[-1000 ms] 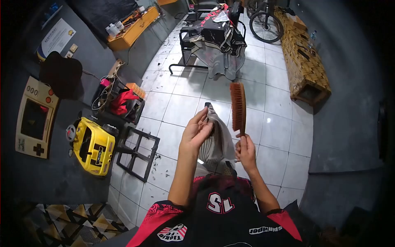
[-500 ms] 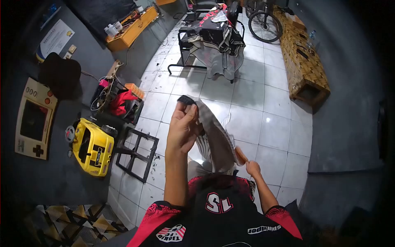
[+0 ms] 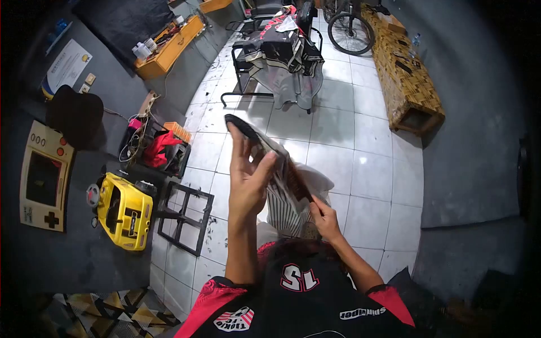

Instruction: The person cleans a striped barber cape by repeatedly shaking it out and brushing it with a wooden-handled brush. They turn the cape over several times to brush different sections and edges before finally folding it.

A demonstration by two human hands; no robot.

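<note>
A grey cloth with a black edge (image 3: 242, 128) is raised in my left hand (image 3: 248, 183), the thumb pressed against its upper end. A striped part of the cloth (image 3: 284, 211) hangs below, near my lap. My right hand (image 3: 326, 221) is closed on the handle of a brown brush (image 3: 297, 183), whose bristled side lies along the cloth.
Ahead stands a black chair (image 3: 239, 70) draped with striped cloth. A yellow toy car (image 3: 123, 211) and a black frame (image 3: 186, 218) are at the left. To the right are a woven bench (image 3: 406, 79) and a bicycle (image 3: 351, 34). Dark bits lie on the tiled floor (image 3: 332, 129).
My right hand has moved up and left with the brush, which now lies against the cloth. The cloth is turned more edge-on, and its black-edged end sits farther left and higher.
</note>
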